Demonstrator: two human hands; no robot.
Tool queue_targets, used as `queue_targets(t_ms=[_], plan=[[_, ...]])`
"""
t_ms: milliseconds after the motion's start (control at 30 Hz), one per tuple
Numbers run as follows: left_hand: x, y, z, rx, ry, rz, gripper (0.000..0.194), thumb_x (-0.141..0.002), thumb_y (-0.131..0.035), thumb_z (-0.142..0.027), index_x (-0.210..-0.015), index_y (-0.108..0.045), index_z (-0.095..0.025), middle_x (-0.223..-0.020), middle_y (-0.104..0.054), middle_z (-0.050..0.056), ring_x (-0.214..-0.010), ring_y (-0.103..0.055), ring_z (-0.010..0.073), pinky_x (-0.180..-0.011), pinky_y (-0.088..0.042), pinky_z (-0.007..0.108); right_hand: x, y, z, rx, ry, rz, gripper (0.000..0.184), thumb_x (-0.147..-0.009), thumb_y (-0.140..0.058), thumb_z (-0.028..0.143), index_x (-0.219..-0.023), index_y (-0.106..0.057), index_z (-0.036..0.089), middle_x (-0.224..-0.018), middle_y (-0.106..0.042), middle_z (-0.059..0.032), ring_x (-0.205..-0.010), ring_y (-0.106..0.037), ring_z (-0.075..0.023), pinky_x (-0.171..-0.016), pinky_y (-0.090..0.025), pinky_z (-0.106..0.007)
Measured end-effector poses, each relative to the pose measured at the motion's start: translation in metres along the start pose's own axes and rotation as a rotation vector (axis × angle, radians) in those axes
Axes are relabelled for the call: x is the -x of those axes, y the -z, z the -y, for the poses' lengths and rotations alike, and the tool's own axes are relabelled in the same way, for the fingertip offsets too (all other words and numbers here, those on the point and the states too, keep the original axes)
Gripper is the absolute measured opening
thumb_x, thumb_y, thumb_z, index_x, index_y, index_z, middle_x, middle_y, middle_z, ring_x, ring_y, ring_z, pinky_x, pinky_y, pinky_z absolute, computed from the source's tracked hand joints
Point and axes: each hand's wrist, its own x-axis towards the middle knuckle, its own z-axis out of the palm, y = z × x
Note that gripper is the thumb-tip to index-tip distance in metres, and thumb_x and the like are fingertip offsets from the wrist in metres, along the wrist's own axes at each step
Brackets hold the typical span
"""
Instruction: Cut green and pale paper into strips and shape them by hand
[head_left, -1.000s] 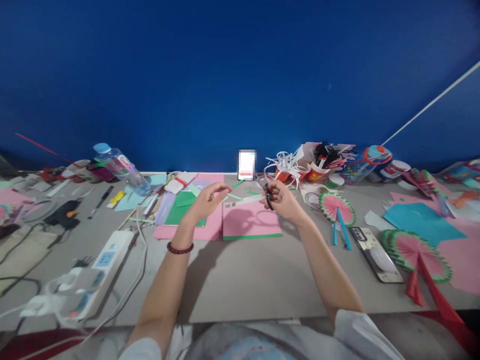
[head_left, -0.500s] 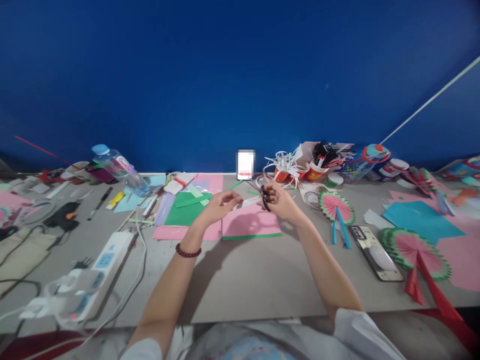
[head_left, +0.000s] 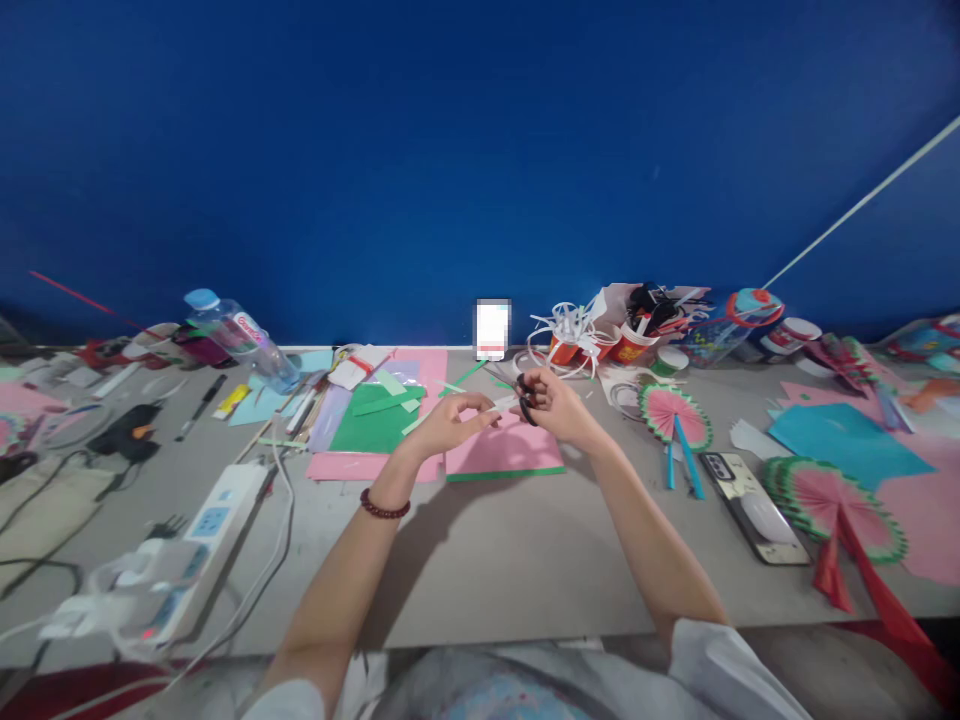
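Observation:
My left hand (head_left: 454,422) pinches a narrow white strip (head_left: 505,403) between thumb and fingers. Black-handled scissors (head_left: 525,402) are gripped in my right hand (head_left: 553,405), just right of the strip, with the blades pointing away toward the upper left. Whether the blades touch the strip I cannot tell. Beneath both hands lies a sheet of pink paper (head_left: 502,453) with a green band along its near edge. A small stand-up screen (head_left: 492,330), its picture blurred out, leans at the wall beyond the hands.
Green paper (head_left: 375,425) lies on pink sheets at left, near a tilted water bottle (head_left: 247,340). A white power strip (head_left: 206,540) with cables occupies the left front. On the right are watermelon-coloured paper fans (head_left: 836,505), a phone (head_left: 750,505) and red cups (head_left: 630,345) of supplies.
My left hand has shifted slightly right and nearer, toward the scissors, and the white strip shows shorter between the hands. My right hand has moved a little left.

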Motion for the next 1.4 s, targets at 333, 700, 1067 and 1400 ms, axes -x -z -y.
queue_targets(t_ms=[333,700,1067,1400], plan=[[0.003,0.01,-0.004,0.31,0.014,-0.13,0.029,-0.083,-0.06,-0.042,-0.069,-0.065,-0.016,-0.072,-0.064,0.004,-0.077,-0.059,0.0164,-0.078,-0.046,0.03,0.003,0.009,0.021,-0.285,-0.056,0.152,0.032,-0.075,-0.069,0.032,-0.094,-0.046,0.021,-0.092,-0.062,-0.0037,-0.069,-0.062,-0.0136,-0.056,-0.052,-0.027],[-0.001,0.013,0.009,0.447,0.037,-0.348,0.024,-0.08,-0.063,-0.038,-0.069,-0.066,-0.016,-0.073,-0.065,0.003,-0.073,-0.059,0.0153,-0.077,-0.046,0.029,0.006,0.026,0.022,-0.317,0.015,0.215,0.034,-0.08,-0.066,0.045,-0.097,-0.047,0.023,-0.097,-0.062,-0.0062,-0.086,-0.059,-0.0178,-0.062,-0.051,-0.028],[-0.002,0.015,0.014,0.494,-0.006,-0.417,0.026,-0.081,-0.062,-0.04,-0.068,-0.066,-0.018,-0.072,-0.061,0.003,-0.073,-0.055,0.0148,-0.075,-0.044,0.029,0.005,0.01,-0.007,-0.476,-0.165,0.844,0.052,-0.085,-0.046,0.066,-0.092,-0.049,0.015,-0.066,-0.058,-0.0014,-0.058,-0.053,-0.0143,-0.055,-0.041,-0.028],[0.0,0.016,0.012,0.445,0.007,-0.422,0.027,-0.081,-0.062,-0.043,-0.07,-0.067,-0.018,-0.073,-0.063,0.003,-0.073,-0.056,0.0149,-0.077,-0.045,0.03,0.003,0.006,-0.012,-0.525,-0.233,0.89,0.051,-0.086,-0.047,0.064,-0.094,-0.05,0.014,-0.065,-0.056,-0.0005,-0.058,-0.052,-0.0136,-0.055,-0.044,-0.028]])
